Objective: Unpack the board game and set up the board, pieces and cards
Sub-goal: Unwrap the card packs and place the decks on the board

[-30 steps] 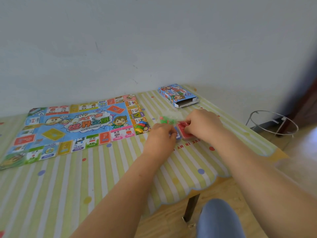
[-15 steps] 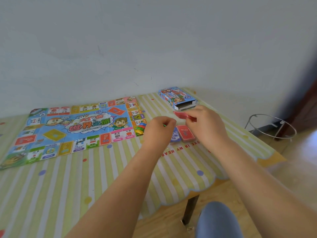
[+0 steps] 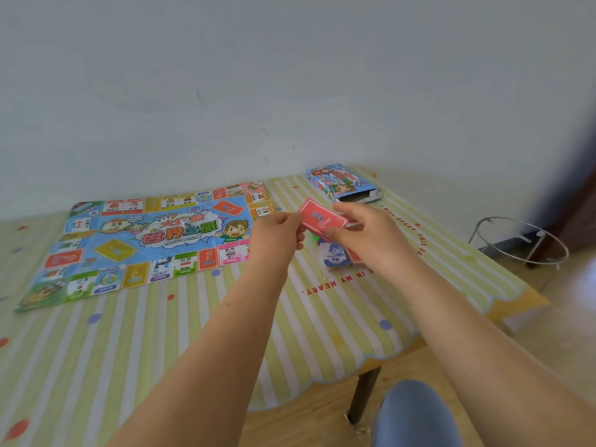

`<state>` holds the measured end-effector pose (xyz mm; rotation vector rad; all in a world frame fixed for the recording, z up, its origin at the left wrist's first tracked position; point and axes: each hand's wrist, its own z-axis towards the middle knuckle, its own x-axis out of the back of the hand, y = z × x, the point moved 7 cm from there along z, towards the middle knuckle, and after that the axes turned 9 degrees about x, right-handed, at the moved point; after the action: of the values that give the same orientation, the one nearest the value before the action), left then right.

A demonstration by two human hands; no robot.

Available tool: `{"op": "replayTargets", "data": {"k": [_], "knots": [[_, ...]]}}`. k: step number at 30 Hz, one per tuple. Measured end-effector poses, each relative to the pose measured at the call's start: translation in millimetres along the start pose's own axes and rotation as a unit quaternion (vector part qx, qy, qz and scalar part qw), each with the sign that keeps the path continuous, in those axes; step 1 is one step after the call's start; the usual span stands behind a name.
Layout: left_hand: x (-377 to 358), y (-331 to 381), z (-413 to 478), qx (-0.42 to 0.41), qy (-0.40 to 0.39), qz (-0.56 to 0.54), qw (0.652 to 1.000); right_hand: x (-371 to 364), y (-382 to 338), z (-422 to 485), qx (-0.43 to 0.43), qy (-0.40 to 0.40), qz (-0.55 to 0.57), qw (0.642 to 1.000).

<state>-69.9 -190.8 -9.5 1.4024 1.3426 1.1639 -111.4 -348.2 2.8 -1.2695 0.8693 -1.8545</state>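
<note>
A stack of red question-mark cards (image 3: 321, 217) is held up above the table between both hands. My left hand (image 3: 277, 235) pinches its left edge and my right hand (image 3: 364, 237) grips its right end. Below them on the table lie a pile of blue notes marked 10 (image 3: 333, 256), partly hidden red cards and some green pieces. The colourful game board (image 3: 145, 240) lies unfolded and flat at the table's far left. The open game box (image 3: 342, 182) lies at the far right corner.
The table wears a yellow-striped cloth (image 3: 161, 333) with a scalloped front edge. A round metal stand (image 3: 519, 240) stands on the floor to the right. A grey wall runs behind the table. My knee (image 3: 416, 414) in blue jeans shows below the table edge.
My right hand has lifted the red cards off the pile on the table. My left hand came up from the table and took the stack's left edge.
</note>
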Motion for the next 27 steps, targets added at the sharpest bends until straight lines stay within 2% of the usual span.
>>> {"op": "replayTargets", "data": {"k": [2,6,11,15,20,24,27], "knots": [[2.1,4.0,-1.1,-0.03,0.004,0.018,0.999,-7.8,1.4,-1.3,-0.044,-0.049,0.064,0.996],[5.0,11.9,-2.9,-0.093,0.024,0.059,0.994,-16.3,0.6,-6.7,-0.096,-0.046,0.185,0.977],[9.1,16.1,-7.6,-0.131,0.037,0.052,0.989,-24.3,3.4,-6.9,-0.117,-0.041,0.197,0.973],[7.2,13.6,-10.1,-0.107,0.018,-0.005,0.994,-25.8,1.9,-7.1,-0.145,-0.011,0.261,0.954],[-6.8,-1.3,-6.1,-0.022,-0.098,-0.072,0.992,-30.1,0.4,-7.9,-0.158,-0.011,0.326,0.932],[-14.1,-10.0,-4.1,0.02,-0.131,-0.136,0.982,-31.7,-1.1,-8.5,-0.139,-0.025,0.312,0.939],[-16.6,-12.3,-1.2,0.027,-0.128,-0.169,0.977,-28.5,-1.4,-9.6,-0.119,-0.044,0.229,0.965]]}}
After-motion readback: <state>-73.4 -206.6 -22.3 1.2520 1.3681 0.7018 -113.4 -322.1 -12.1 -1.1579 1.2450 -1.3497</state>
